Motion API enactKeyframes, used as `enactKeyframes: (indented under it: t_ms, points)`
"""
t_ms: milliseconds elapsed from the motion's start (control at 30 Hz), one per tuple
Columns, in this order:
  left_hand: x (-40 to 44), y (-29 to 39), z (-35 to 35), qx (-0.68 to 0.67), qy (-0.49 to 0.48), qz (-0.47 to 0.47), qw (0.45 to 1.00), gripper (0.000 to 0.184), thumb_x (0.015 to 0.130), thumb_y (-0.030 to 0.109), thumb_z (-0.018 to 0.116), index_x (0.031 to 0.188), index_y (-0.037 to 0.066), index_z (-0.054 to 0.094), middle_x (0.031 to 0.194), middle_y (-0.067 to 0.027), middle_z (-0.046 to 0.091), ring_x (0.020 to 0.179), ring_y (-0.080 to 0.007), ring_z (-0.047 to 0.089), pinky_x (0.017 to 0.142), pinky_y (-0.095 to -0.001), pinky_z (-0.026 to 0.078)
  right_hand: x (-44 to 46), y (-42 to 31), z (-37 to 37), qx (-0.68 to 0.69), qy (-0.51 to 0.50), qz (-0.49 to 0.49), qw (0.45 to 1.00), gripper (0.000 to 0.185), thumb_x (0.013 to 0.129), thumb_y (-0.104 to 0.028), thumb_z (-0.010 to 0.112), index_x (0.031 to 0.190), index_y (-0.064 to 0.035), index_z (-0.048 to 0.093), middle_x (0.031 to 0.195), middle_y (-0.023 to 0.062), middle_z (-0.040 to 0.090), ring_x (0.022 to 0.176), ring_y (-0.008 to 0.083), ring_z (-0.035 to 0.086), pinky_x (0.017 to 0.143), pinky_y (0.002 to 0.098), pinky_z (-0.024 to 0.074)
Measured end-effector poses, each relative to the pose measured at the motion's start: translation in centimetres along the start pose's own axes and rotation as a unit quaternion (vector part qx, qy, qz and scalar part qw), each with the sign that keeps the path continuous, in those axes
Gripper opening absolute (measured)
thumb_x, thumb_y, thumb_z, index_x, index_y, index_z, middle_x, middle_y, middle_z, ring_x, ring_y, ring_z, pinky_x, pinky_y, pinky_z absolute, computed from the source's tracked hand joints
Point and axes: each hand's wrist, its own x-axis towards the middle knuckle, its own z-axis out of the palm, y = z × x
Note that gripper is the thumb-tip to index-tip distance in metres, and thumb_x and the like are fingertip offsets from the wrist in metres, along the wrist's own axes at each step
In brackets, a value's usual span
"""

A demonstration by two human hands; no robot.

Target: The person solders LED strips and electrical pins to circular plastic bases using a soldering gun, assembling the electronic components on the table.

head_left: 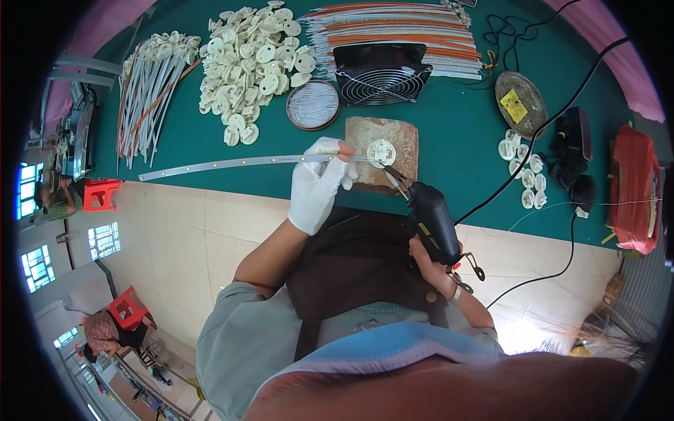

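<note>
Blue mask cloth (393,344) lies nearest the camera, on the body side of both hands; beyond it, the gloved left hand (317,184) is closed in a pinch on a light strip (232,163), whose long tail runs off to that hand's left; just right of its fingertips, a white disc (381,154) sits on a brick (405,130), with the strip's other end reaching toward it. Nearer the body, the right hand (430,265) is wrapped round the handle of a soldering gun (435,224); its tip either touches the disc's edge or hovers just over it, and which cannot be told.

Bare fingertips show from the glove near that tip, so a slip could burn them; a tug from the strip's tail could twist the disc askew; too long a heating could scorch the disc. Off to the right hand's right runs a black cord (539,131), and a snag there could jerk the gun; ahead of the left hand, a careless reach could tip the bowl of wires (312,129).
</note>
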Motion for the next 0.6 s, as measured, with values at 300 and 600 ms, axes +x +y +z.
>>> enactKeyframes:
  t_ms: [300,600]
  points:
    - [0.0,-0.1,-0.1,-0.002,0.001,0.002,1.0,0.017,0.095,0.014,0.056,0.105,0.0,0.055,0.076,-0.0054,0.056,0.064,-0.0095,0.05,0.06,-0.0224,0.04,0.0,0.2,0.1,0.002,0.007,-0.016,1.0,0.041,0.077,-0.022,0.075,0.108,-0.0006,0.059,0.08,0.0101,0.067,0.071,0.0216,0.068,0.065,0.0313,0.0535]
    - [0.0,-0.1,-0.1,-0.004,0.0,-0.002,1.0,0.016,0.096,0.014,0.055,0.105,0.001,0.055,0.077,-0.0054,0.056,0.064,-0.0094,0.049,0.06,-0.0225,0.04,-0.1,0.9,0.2,0.02,0.007,-0.015,1.0,0.041,0.077,-0.021,0.075,0.108,0.0002,0.058,0.078,0.009,0.067,0.068,0.0193,0.067,0.063,0.0301,0.0529]
